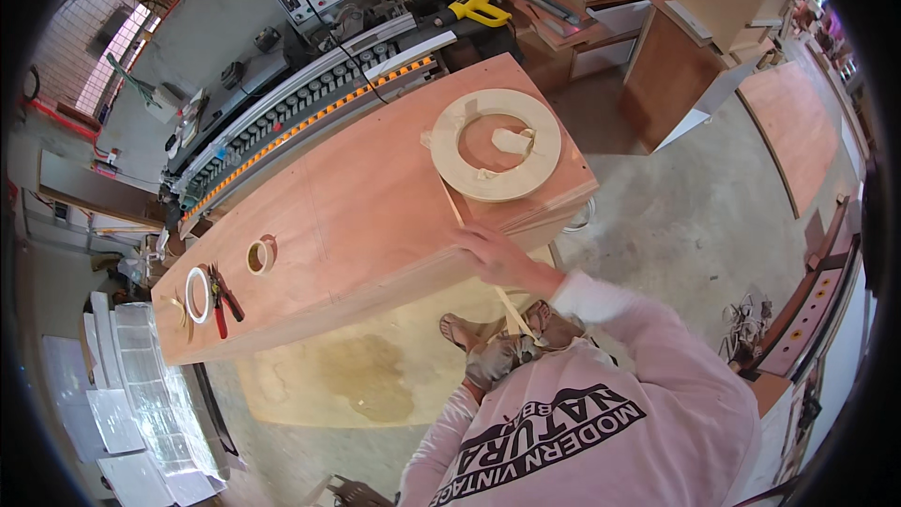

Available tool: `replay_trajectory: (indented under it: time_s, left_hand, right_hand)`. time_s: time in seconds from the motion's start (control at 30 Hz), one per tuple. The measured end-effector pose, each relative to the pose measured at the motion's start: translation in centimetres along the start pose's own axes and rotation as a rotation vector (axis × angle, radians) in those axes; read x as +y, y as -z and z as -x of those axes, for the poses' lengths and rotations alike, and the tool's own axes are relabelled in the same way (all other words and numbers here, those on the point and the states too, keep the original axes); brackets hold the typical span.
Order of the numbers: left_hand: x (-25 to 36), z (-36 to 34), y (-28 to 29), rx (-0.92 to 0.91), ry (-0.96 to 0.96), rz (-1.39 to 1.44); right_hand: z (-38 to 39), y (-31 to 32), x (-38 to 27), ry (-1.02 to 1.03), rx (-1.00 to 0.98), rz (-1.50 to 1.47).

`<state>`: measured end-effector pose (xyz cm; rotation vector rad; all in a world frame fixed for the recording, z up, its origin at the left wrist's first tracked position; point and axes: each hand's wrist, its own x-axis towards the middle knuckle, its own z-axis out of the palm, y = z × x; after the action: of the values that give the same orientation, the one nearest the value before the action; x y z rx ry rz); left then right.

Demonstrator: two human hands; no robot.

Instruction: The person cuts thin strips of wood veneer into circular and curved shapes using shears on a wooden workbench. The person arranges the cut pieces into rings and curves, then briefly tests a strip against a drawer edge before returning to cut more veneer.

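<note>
On the right end of the workbench [375,169] lies a large flat cream roll [452,167], with bits of tape on it. A thin pale strip [511,305] leaves the roll, passes over the bench's near edge and runs down toward my body. My right hand [502,258] is closed around this strip at the bench edge. Close to my waist, my left hand [493,361], in a grey glove, is closed at the strip's lower part; its fingers are partly hidden.
Toward the bench's left end lie red-handled pliers [221,305], a white ring [197,295] and a small tape roll [260,257]. Behind the bench stands a long roller machine [310,99], with a yellow heat gun [474,9] beyond. Wooden cabinets [657,75] stand at the far right.
</note>
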<state>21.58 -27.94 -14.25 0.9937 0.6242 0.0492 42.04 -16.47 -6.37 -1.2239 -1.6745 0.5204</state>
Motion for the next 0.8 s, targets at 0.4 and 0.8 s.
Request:
replay_trajectory:
  time_s: [0.4, 0.8]
  left_hand:
    - [4.8, -9.2, -2.5, -0.259, 0.229, 0.48]
    - [12.8, -8.3, -1.9, -0.011, 0.347, -0.334]
  right_hand:
    - [22.8, 9.8, -5.1, -1.583, 0.335, -0.93]
    - [28.9, 10.2, 4.2, -1.412, 0.984, -1.019]
